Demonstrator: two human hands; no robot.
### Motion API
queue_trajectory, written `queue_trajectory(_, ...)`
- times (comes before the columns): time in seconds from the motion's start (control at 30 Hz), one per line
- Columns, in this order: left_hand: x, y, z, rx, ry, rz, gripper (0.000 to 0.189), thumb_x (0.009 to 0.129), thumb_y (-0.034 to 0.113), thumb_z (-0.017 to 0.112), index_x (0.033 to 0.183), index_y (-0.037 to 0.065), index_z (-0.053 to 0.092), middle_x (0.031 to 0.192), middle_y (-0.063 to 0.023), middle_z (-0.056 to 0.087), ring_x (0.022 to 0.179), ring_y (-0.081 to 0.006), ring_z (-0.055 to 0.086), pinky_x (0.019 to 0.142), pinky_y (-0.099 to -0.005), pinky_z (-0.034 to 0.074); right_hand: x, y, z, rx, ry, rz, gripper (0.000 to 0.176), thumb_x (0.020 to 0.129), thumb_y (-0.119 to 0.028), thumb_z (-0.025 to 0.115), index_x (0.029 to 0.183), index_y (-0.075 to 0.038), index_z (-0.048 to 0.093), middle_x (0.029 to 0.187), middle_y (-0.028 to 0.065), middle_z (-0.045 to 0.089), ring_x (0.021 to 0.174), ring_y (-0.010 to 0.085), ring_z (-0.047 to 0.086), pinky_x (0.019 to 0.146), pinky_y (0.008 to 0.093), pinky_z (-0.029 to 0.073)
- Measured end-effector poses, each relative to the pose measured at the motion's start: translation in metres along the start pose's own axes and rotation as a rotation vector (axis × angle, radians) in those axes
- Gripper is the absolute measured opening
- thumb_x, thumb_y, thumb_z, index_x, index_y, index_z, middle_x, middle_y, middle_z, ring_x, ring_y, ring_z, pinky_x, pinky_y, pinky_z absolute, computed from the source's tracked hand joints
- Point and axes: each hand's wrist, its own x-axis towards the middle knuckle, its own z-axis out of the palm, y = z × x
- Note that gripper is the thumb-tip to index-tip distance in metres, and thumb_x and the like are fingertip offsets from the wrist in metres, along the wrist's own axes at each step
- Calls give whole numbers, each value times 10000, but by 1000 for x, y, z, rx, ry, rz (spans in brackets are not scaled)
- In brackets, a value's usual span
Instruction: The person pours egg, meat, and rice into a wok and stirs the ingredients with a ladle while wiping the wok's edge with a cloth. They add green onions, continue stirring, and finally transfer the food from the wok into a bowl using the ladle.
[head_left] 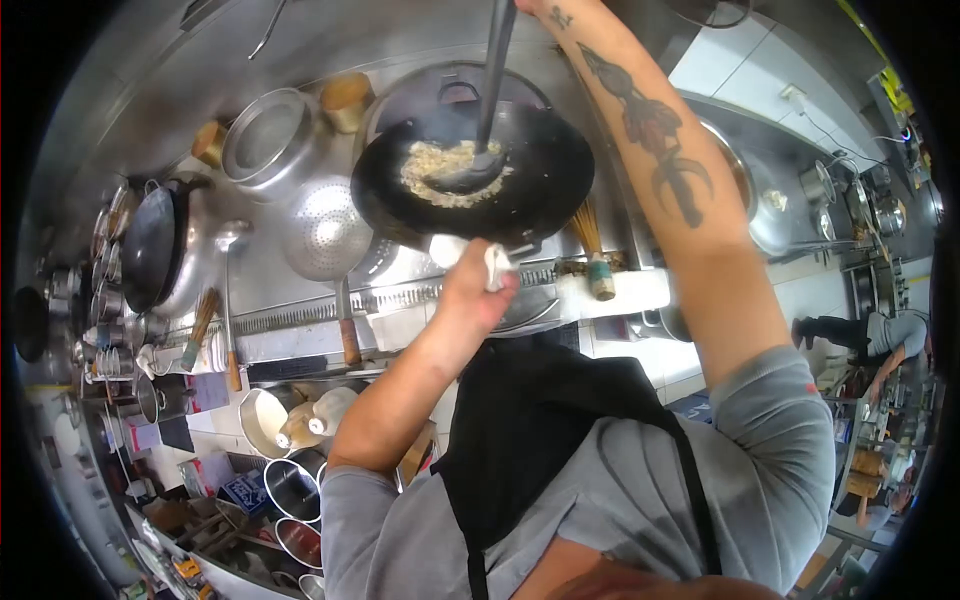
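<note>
A black wok (560, 180) sits on the stove with pale, chopped food (425, 165) in its middle. My left hand (478, 285) is closed around a folded white cloth (450, 250) at the wok's near rim. At the top edge of the view, my right hand (527, 5) is mostly cut off, at the long handle of a wok ladle (497, 70). The ladle's dark bowl rests down among the food.
Left of the wok lie a perforated strainer (328, 228), a metal basin (265, 140) and a long-handled ladle (230, 240). A bamboo brush (592, 245) stands right of the wok's near side. Another person (890, 335) is at the far right. Pots (292, 490) stand below left.
</note>
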Motion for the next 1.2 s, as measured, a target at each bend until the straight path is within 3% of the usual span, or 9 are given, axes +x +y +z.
queue_trajectory(0.17, 45, -36, -62, 529, -65, 547, 162, 919, 242, 501, 988, 101, 540, 863, -39, 594, 712, -173, 565, 515, -268, 447, -22, 106, -14, -214, 177, -117, 315, 861, -248, 599, 663, -14, 530, 511, 48, 511, 430, 163, 505, 416, 329, 402)
queue_trajectory(0.2, 69, -51, -90, 11, 13, 38, 147, 941, 296, 526, 1005, 167, 556, 828, 20, 592, 685, -121, 563, 495, -256, 440, -16, 96, -10, -227, 187, -161, 278, 849, -219, 618, 672, -18, 543, 510, 55, 521, 414, 159, 504, 391, 301, 395)
queue_trajectory(0.3, 19, -58, -84, 90, -34, -94, 118, 933, 254, 512, 994, 160, 549, 789, 12, 574, 643, -124, 570, 417, -231, 388, -8, 14, -4, -190, 136, -176, 248, 850, -199, 623, 680, -40, 538, 524, 58, 529, 390, 135, 486, 357, 275, 378)
queue_trajectory(0.47, 107, 29, -49, 60, -135, 64, 88, 869, 175, 550, 847, 90, 543, 737, -29, 541, 615, -111, 500, 453, -221, 374, -14, -53, 3, 62, 94, -367, 189, 868, -148, 612, 724, -81, 511, 523, -15, 461, 381, 87, 432, 335, 239, 342)
queue_trajectory(0.7, 155, 29, -57, 82, 18, 66, 53, 849, 141, 542, 878, 100, 527, 761, -15, 540, 626, -129, 489, 418, -258, 325, 3, 137, 10, -80, 189, 38, 256, 884, -204, 633, 697, -84, 507, 533, -7, 488, 399, 93, 439, 383, 248, 360)
queue_trajectory(0.8, 143, 32, -45, 104, 67, 72, 87, 839, 163, 557, 889, 98, 529, 791, -17, 530, 648, -134, 482, 432, -265, 330, -2, 90, 19, 122, 83, -196, 226, 868, -178, 657, 742, -105, 484, 561, -12, 486, 426, 79, 423, 387, 239, 343)
queue_trajectory(0.9, 141, 29, -42, 104, 81, 67, 93, 838, 165, 556, 891, 92, 531, 792, -26, 523, 656, -137, 480, 440, -261, 330, -13, 128, 28, 8, 185, -37, 217, 866, -146, 631, 729, -99, 469, 549, -19, 461, 411, 87, 411, 380, 250, 330)
queue_trajectory(0.93, 141, 26, -43, 105, 91, 61, 96, 835, 162, 558, 892, 89, 532, 793, -29, 523, 659, -139, 480, 443, -264, 331, -10, 140, 28, 13, -36, 31, 221, 863, -161, 631, 708, -100, 486, 544, -22, 460, 414, 86, 429, 378, 254, 321)
queue_trajectory(1.2, 140, 26, -39, 84, 144, 47, 136, 791, 129, 586, 903, 96, 516, 804, -47, 537, 661, -159, 494, 459, -284, 353, 14, 141, 5, -27, 97, -80, 241, 863, -145, 624, 659, -113, 499, 522, -31, 459, 390, 84, 407, 372, 260, 301)
